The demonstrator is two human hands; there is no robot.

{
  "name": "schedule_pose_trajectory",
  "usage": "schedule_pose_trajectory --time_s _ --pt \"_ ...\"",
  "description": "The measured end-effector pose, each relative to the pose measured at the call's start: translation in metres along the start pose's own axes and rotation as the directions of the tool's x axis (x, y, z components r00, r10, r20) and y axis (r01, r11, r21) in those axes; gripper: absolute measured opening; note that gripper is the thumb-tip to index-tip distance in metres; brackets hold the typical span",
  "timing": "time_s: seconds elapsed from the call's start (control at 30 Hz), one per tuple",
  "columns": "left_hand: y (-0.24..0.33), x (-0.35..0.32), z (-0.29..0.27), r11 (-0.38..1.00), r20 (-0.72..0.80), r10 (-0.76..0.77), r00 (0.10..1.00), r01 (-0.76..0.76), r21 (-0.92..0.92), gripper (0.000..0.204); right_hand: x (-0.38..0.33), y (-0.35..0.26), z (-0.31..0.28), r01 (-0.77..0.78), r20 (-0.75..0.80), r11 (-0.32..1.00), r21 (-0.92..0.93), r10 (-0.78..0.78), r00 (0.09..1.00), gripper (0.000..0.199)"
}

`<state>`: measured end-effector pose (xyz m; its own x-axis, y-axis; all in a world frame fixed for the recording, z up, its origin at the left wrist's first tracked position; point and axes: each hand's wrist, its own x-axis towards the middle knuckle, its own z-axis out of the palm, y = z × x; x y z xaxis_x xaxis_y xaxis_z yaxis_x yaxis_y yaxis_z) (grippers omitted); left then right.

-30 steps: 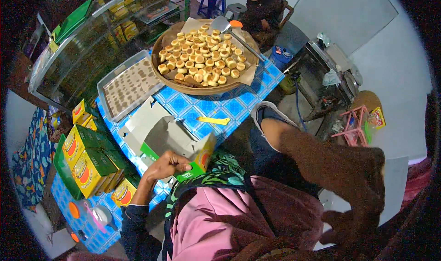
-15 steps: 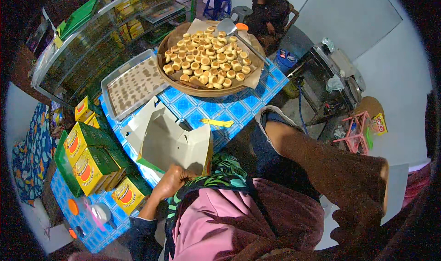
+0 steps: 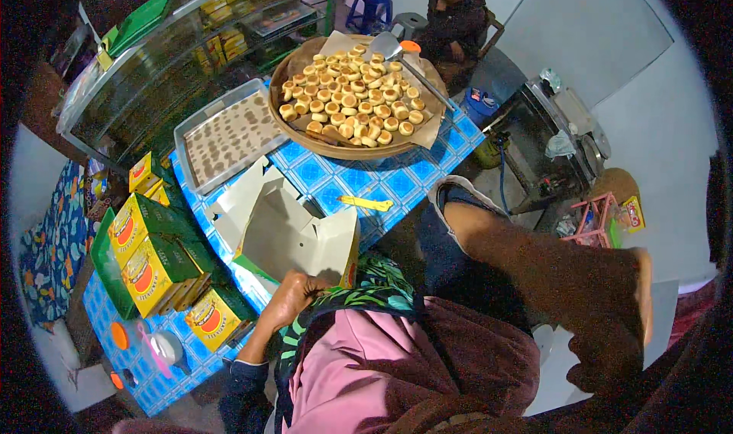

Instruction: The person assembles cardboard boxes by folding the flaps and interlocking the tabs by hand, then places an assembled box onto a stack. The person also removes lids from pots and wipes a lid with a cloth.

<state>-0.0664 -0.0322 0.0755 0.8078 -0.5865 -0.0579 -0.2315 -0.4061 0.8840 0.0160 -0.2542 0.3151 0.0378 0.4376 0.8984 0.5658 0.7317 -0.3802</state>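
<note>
My left hand (image 3: 296, 292) is closed on the near edge of an open cardboard box (image 3: 287, 239), pale inside with green and yellow outside. The box's flaps stand up, and the lid part leans away toward the table. My right arm bends back toward me; the right hand (image 3: 611, 338) is raised close by at the right, dark and shadowed, its fingers not clear. A yellow strip-like item (image 3: 366, 203) lies on the blue checked tablecloth (image 3: 328, 180) beyond the box. Past that, a round woven tray (image 3: 336, 150) holds paper and many small browned round pastries (image 3: 351, 90).
A spatula (image 3: 416, 71) rests across the tray's right side. Left of it lies a shallow rectangular pan (image 3: 229, 136) with a spotted liner. Stacked yellow-green boxes (image 3: 156, 262) stand at left, before a glass display case (image 3: 191, 67). A person (image 3: 456, 22) sits at the back; an oven-like appliance (image 3: 546, 140) stands right.
The whole view has shifted slightly. My left hand keeps its hold on the box, and my right arm stays raised.
</note>
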Motion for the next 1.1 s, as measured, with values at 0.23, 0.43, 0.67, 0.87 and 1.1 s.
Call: schedule_pose_trajectory --time_s 0.23,0.43,0.67,0.87,1.1 --pt "-0.007 -0.004 0.008 0.998 -0.011 -0.048 0.999 0.048 -0.042 0.028 0.002 0.002 0.007 0.009 -0.002 1.000 0.000 -0.009 1.000 0.037" --pt "-0.012 -0.005 0.010 0.995 -0.077 -0.088 0.993 0.084 -0.062 0.018 0.002 0.003 0.011 0.030 0.002 1.000 0.007 -0.030 1.000 0.040" --pt "0.003 -0.006 0.017 0.996 -0.154 -0.006 0.988 -0.008 -0.088 0.012 -0.005 -0.002 0.005 0.040 -0.045 0.999 0.004 -0.040 0.998 0.044" --pt "-0.025 -0.014 0.038 0.915 -0.283 0.196 0.939 -0.071 0.398 0.017 -0.042 0.016 -0.006 -0.019 -0.289 0.998 -0.064 -0.001 0.957 0.048" --pt "-0.088 -0.012 0.040 0.748 -0.229 0.319 0.920 -0.096 0.657 0.036 -0.202 0.166 0.013 -0.903 -0.612 0.427 -0.040 0.704 0.360 0.078"
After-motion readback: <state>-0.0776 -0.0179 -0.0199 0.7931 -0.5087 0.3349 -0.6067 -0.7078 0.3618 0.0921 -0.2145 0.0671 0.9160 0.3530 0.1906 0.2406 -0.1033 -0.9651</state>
